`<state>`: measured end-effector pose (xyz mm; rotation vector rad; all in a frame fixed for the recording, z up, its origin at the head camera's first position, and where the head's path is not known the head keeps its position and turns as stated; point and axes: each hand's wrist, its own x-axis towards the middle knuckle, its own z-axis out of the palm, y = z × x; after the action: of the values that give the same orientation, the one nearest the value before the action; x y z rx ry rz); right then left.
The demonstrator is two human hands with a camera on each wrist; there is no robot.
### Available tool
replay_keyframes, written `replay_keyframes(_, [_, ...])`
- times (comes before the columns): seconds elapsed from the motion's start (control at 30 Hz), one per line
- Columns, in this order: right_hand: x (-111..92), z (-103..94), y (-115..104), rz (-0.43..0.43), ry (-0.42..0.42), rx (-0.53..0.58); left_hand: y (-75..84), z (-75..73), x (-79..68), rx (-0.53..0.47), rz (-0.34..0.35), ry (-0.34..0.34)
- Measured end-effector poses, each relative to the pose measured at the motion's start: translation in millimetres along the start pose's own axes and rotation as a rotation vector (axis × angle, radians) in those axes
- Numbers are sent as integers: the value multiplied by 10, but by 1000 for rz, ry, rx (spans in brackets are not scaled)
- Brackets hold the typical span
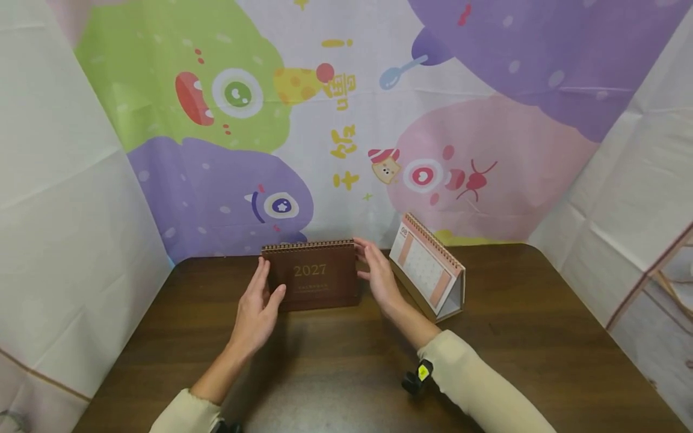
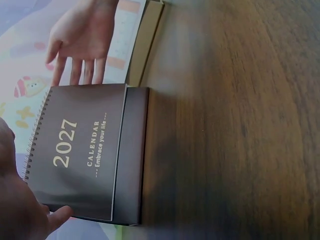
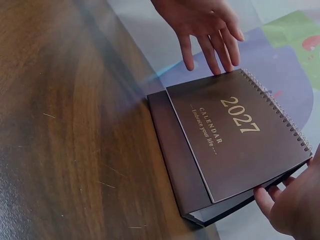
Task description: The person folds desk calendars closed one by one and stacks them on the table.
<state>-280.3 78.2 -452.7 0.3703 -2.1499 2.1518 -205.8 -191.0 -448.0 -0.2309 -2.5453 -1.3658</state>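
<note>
A dark brown desk calendar [image 1: 311,279] with gold "2027" lettering stands on its base on the table, its spiral binding along the top. At its left side is my left hand [image 1: 257,316], fingers extended along the edge and thumb in front of the cover. My right hand [image 1: 381,279] is at the opposite side, its fairly straight fingers reaching to the right edge. In the right wrist view, the right fingertips [image 3: 264,199] meet the calendar's side edge, and the left hand [image 3: 205,25] has its fingers spread at the far edge.
A second desk calendar [image 1: 425,267], white and pink with "08" on its page, stands angled just right of my right hand. The brown wooden table [image 1: 335,373] ends at a cartoon-printed cloth backdrop [image 1: 346,216]. White cloth walls [image 1: 70,198] flank both sides.
</note>
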Motion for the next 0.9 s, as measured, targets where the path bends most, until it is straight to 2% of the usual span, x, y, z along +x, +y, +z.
replay_keyframes(0.2, [-47, -18, -6, -8, -18, -3, -7, -20, -10, -12, -2, 20])
replay_keyframes(0.33, [-101, -9, -10, -16, -34, -1, -30, -53, 1, -33, -31, 30])
replay_keyframes(0.6, [-141, 54, -55, -17, -43, 14, -62, -143, 70, -80, -124, -25])
replay_keyframes(0.9, [-157, 110, -98, -39, -85, -24, -77, -156, 134, -78, -146, -73])
